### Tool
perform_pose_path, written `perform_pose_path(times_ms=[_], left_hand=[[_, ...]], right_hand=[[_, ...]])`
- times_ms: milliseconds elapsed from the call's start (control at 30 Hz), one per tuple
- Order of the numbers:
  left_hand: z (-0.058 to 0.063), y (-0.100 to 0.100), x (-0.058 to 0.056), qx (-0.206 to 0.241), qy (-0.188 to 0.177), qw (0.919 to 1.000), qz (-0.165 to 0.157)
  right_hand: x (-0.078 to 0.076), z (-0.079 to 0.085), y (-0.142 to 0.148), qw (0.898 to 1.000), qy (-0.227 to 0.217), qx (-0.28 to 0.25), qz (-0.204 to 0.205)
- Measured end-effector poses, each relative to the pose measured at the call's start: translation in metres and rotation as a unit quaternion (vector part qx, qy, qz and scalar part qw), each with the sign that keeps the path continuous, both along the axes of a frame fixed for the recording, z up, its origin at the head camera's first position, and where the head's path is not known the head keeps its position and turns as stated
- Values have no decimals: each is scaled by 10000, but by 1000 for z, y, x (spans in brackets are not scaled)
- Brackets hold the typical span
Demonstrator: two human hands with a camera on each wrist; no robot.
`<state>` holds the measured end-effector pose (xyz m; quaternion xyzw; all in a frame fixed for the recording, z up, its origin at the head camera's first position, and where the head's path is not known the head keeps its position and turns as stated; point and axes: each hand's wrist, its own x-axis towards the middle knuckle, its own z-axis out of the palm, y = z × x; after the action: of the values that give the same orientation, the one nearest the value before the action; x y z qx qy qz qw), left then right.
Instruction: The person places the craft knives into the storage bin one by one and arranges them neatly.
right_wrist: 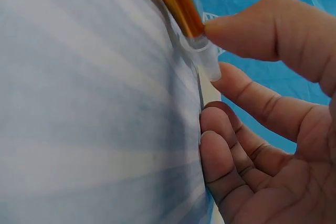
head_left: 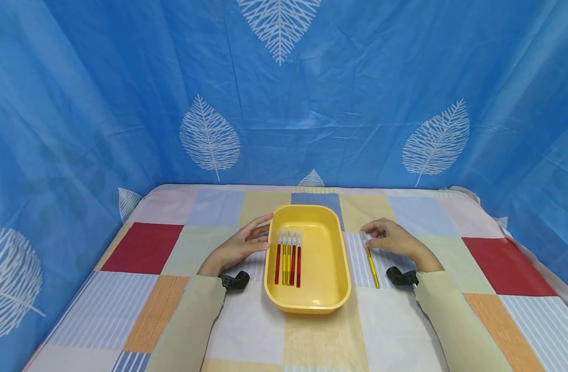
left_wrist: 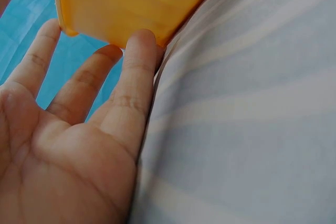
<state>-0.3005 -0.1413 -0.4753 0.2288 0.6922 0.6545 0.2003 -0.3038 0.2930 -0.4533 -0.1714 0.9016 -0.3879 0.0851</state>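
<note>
A shallow yellow tray [head_left: 323, 258] stands in the middle of the table in the head view. Several slim sticks [head_left: 289, 261], red and gold with whitish clear tips, lie side by side in its left half. My left hand [head_left: 239, 245] touches the tray's left wall with extended fingers; in the left wrist view its fingertips [left_wrist: 140, 40] meet the yellow plastic. To the right of the tray, a gold pen-like stick [head_left: 373, 268] lies on the cloth. My right hand [head_left: 393, 237] pinches its far, clear-tipped end between thumb [right_wrist: 231, 32] and index finger, other fingers curled near the cloth.
A patchwork cloth [head_left: 246, 330] covers the table. Blue curtains [head_left: 311, 129] with white leaf prints hang behind it and at both sides. A black wrist device [head_left: 235, 280] sits on the left wrist and another [head_left: 401, 276] on the right.
</note>
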Motion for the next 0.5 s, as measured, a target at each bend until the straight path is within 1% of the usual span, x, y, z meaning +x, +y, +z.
perform_pose_path(times_ms=[167, 367, 500], left_hand=[[0, 0, 0, 62, -2, 10000, -19], [0, -1, 0, 91, -10, 9999, -46], [0, -1, 0, 60, -15, 10000, -17]], right_hand=[[1, 2, 0, 9999, -29, -93, -44], [2, 5, 3, 9981, 127, -580, 169], [3, 8, 3, 9959, 111, -887, 157]])
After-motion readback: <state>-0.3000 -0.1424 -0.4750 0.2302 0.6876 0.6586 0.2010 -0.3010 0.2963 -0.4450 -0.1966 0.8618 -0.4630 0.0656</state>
